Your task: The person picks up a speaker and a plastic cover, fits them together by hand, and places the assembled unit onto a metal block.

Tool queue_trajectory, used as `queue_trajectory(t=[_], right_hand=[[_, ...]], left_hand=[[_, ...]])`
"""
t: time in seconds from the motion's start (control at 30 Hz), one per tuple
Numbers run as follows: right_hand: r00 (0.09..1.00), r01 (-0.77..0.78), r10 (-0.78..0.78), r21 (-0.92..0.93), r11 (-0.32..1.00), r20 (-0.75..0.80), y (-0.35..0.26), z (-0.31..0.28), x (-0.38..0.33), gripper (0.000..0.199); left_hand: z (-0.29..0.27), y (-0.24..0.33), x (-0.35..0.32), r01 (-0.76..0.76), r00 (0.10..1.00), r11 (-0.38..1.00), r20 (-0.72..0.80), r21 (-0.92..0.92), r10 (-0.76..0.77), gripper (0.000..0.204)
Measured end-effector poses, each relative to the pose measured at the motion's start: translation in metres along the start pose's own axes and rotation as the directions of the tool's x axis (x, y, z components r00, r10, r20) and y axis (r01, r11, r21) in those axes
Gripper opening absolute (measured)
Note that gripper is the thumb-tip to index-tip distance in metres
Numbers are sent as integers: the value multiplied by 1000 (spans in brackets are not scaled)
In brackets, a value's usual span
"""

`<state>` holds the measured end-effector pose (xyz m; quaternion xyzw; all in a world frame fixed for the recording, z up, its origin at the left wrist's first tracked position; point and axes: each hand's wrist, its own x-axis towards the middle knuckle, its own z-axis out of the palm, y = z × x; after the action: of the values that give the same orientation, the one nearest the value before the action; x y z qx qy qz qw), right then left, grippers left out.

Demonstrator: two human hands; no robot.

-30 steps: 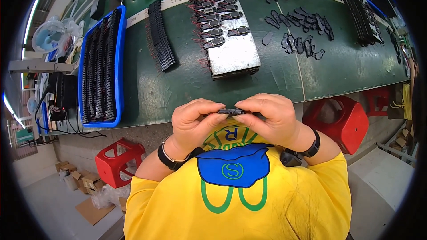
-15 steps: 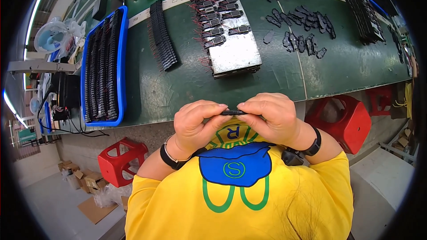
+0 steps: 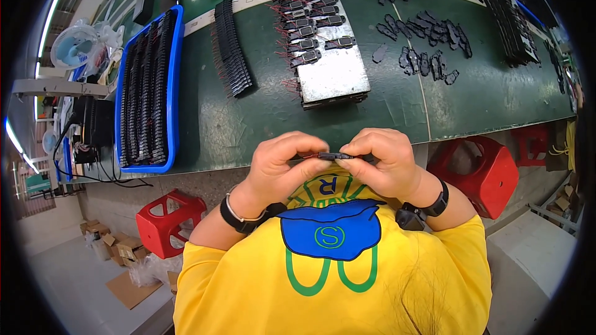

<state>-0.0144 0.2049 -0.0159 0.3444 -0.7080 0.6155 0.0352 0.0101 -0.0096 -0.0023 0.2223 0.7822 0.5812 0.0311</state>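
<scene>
— Fingers (image 3: 310, 149) of both hands are pinching what?
— A small flat black plastic part (image 3: 335, 156), held between the left hand (image 3: 282, 170) and right hand (image 3: 382, 164), just above the yellow shirt, near the green table (image 3: 248, 118) edge.
— Advice?
— I'd judge keeping it level and pressing evenly from both ends is helping; it looks easy to slip.

A factory assembly workshop: a long green bench (image 3: 248, 118) carries rows of small black parts (image 3: 428, 43), a blue tray (image 3: 176, 56) at ten o'clock, red stools (image 3: 478, 174) beneath.
</scene>
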Motion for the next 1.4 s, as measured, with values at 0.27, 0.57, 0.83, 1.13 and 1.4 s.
queue_trajectory(t=[0.27,0.57,0.83,1.13,1.4], right_hand=[[995,89,-85,-107,990,49,-3,2,7,16],[999,47,-46,-196,979,9,-14,-1,28,17],[984,175,-157,-603,778,84,-2,-23,105,15],[983,172,-89,-641,749,159,12,-19,116,17],[973,229,-168,-582,780,158,-12,-14,95,23]], left_hand=[[-14,17,10,-280,959,880,65,383,276,22],[-35,8,-1,-165,970,878,-88,449,228,17],[-78,-34,0,171,910,760,-396,627,122,13],[-80,-38,6,221,893,642,-418,734,169,17],[-56,5,-4,287,878,953,-372,-94,-301,19]])
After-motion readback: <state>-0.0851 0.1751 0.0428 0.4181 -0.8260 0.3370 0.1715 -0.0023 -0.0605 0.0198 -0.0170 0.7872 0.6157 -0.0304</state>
